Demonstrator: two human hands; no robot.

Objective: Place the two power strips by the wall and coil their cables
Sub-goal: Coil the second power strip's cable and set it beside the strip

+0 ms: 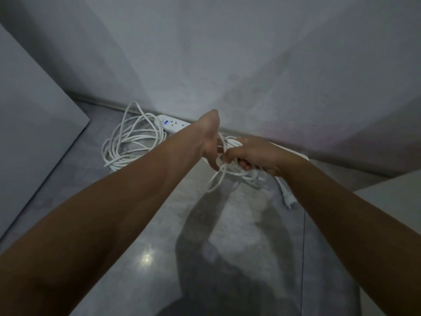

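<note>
A: What is filling most of the view, and how many surfaces is the legend counting?

B: One grey wall (227,53) is standing across the back, and one polished floor (159,224) is lying below it, with a panel edge at each side. Two bare forearms are reaching forward over the floor.

A: How many power strips are showing?

B: Two. The first power strip (173,125) is lying on the floor against the foot of the wall, with a small blue light glowing near its left end; the left arm is hiding its right end. The second power strip (293,153) is lying farther right along the same wall, and only a white edge is showing behind the right wrist.

A: And the cables?

B: Two bundles. One loose cable coil (132,142) is resting on the floor just left of the first strip, touching its end. The held cable (237,176) is hanging in several loops between the hands. One white plug (287,199) is lying on the floor below the right wrist.

A: What are the fingers doing?

B: The right hand (257,153) is curling shut around the gathered loops. The left hand (210,137) is turned edge-on, its fingers pointing down and touching the same loops; whether they are pinching a strand cannot be told.
</note>
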